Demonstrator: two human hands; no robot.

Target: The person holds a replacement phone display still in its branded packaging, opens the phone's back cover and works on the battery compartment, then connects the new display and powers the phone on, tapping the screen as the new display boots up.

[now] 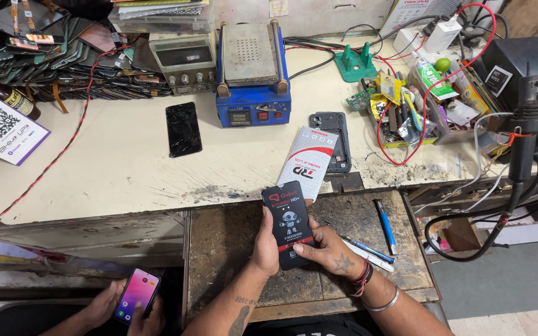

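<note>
I hold a black phone screen panel point(289, 224) with a red-and-white sticker and a small robot picture upright over a dark worn pull-out board point(231, 249). My left hand point(265, 244) grips its left edge. My right hand point(329, 249) pinches its lower right corner. A white and red flat box point(308, 160) lies just behind it on the bench, next to an opened phone back frame point(332, 138).
A blue heating machine point(253, 68) stands at the back, a cracked black screen point(183, 128) to its left. Piles of old screens point(45, 56) fill the far left. Pens point(385, 225) lie on the board. Another person's hands hold a lit phone point(136, 295) at lower left.
</note>
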